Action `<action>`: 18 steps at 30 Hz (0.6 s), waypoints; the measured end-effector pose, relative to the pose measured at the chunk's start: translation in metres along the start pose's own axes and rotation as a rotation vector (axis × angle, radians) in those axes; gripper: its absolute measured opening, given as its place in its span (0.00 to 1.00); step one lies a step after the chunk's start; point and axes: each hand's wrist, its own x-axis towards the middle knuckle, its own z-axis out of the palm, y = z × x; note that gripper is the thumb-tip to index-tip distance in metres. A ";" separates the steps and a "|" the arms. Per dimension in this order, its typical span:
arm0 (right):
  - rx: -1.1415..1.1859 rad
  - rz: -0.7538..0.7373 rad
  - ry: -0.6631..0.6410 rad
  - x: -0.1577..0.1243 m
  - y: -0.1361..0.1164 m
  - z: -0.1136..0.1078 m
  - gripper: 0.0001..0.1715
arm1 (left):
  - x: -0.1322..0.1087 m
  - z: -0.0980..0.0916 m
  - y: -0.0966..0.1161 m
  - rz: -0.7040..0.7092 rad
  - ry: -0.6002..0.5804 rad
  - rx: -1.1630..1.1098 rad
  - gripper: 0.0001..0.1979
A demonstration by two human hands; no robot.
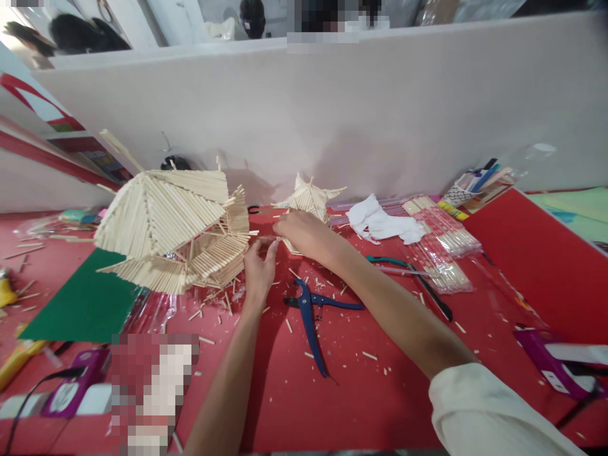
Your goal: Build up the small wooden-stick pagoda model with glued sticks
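On a red-topped worktable [361, 405] strewn with pale offcuts, I hold a thin pale wooden stick [266, 239] level between both hands, just beside the open corner of a large pagoda-like model built of pale wooden sticks [161, 215]. My left hand [259, 269] rises from below, its thumb and fingertips pinched on the stick's end nearest the model's layered eaves. My right hand [304, 233] is curled palm-down over the other end, fingers closed on it.

Behind my right hand sits a small star-shaped roof piece of the same sticks [310, 196], against the white partition wall [332, 114]. A pair of blue-handled cutters [311, 320] lies open on the table under my right forearm. A crumpled white cloth [380, 221] and clear packets of fresh sticks [441, 247] lie off to the right. The model's left side rests partly on a green cutting mat [80, 304].

The risk, as I judge it, is in the closeness. The stick is slender enough to snap if either pinch tightens or twists. My left knuckles are so near the jutting eave ends that a small slip could knock sticks loose or shift the whole model. My forearm could also catch the cutters.
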 end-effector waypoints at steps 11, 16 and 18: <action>-0.014 -0.001 -0.039 0.001 0.000 -0.002 0.12 | -0.001 -0.001 0.000 -0.003 0.003 0.025 0.11; 0.045 0.032 -0.007 -0.009 0.000 -0.015 0.13 | -0.002 -0.002 0.000 0.003 -0.003 0.036 0.11; 0.088 0.084 0.012 -0.019 0.002 -0.023 0.13 | -0.002 -0.003 0.002 0.013 -0.010 0.046 0.11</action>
